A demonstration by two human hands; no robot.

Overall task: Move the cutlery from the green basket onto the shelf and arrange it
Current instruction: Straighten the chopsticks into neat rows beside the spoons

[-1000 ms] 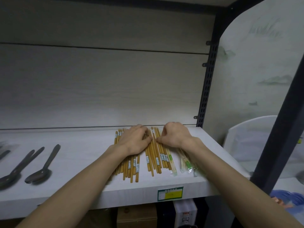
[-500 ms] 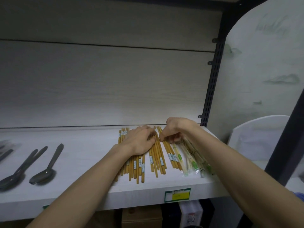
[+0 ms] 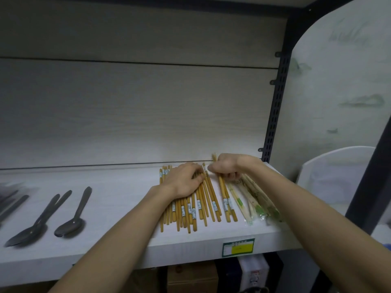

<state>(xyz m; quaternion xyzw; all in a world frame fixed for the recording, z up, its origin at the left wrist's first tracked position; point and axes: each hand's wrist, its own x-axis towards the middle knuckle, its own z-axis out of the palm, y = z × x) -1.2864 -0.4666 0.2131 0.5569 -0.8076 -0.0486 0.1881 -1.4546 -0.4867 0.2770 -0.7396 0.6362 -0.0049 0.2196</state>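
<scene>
Several brown chopsticks (image 3: 191,210) lie side by side on the white shelf (image 3: 118,199), most with small paper bands. My left hand (image 3: 182,181) rests on the far half of this row, fingers bent over the sticks. My right hand (image 3: 227,167) grips a pair of brown chopsticks (image 3: 226,203) just right of the row; their far tips stick out above my fist. Right of them lie several pale wrapped chopsticks (image 3: 254,199) with green marks. The green basket is not in view.
Dark spoons (image 3: 73,215) lie on the left part of the shelf, with more dark cutlery (image 3: 12,199) at the left edge. A black slotted upright (image 3: 275,106) bounds the shelf on the right. A green-and-yellow price tag (image 3: 238,247) sits on the front lip. Boxes (image 3: 192,275) stand below.
My right hand has closed round a pair of brown chopsticks and shifted it rightwards, opening a gap from the main row. My left hand stays on the row.
</scene>
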